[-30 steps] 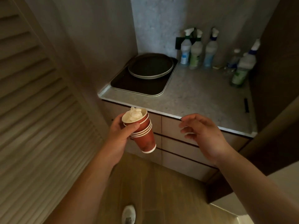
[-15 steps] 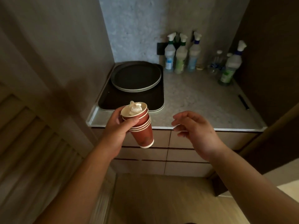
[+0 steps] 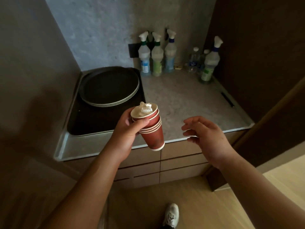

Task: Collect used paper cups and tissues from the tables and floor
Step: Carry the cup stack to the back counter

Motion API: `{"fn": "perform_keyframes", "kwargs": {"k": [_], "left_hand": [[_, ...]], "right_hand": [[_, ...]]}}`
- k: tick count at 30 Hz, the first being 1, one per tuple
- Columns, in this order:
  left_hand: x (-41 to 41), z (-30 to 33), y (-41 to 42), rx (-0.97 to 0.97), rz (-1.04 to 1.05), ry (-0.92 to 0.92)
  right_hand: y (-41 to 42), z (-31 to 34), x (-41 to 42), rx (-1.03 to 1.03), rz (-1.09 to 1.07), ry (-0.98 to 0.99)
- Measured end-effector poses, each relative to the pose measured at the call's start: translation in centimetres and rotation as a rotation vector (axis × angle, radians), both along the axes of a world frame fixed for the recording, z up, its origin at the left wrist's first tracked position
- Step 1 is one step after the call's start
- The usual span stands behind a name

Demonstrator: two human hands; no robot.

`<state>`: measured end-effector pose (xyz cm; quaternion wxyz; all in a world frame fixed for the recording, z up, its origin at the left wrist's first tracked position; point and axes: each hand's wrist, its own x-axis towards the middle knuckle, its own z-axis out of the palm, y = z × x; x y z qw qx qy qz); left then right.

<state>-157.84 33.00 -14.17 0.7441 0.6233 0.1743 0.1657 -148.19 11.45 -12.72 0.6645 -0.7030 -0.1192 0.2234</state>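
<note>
Cups (image 3: 151,128) nested for one-handed carry, tissue (image 3: 145,107) stuffed inside; my left hand (image 3: 127,131) grips them, right hand (image 3: 206,134) relaxed, empty.

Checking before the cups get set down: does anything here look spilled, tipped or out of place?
Nothing is spilled. The cup stack in the left hand is tilted, with a tissue sticking out of the top cup. The right hand holds nothing. The spray bottles stand upright.
</note>
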Motion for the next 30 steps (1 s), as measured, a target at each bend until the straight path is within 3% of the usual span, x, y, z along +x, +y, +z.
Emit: {"fn": "perform_keyframes", "kwargs": {"k": [17, 30], "left_hand": [[17.9, -2.1, -1.0, 0.142, -0.189, 0.048], [29.8, -4.3, -1.9, 0.082, -0.355, 0.063]], "right_hand": [[-1.3, -0.7, 13.1, -0.030, -0.222, 0.054], [-3.0, -1.8, 17.2, -0.015, -0.465, 0.138]]}}
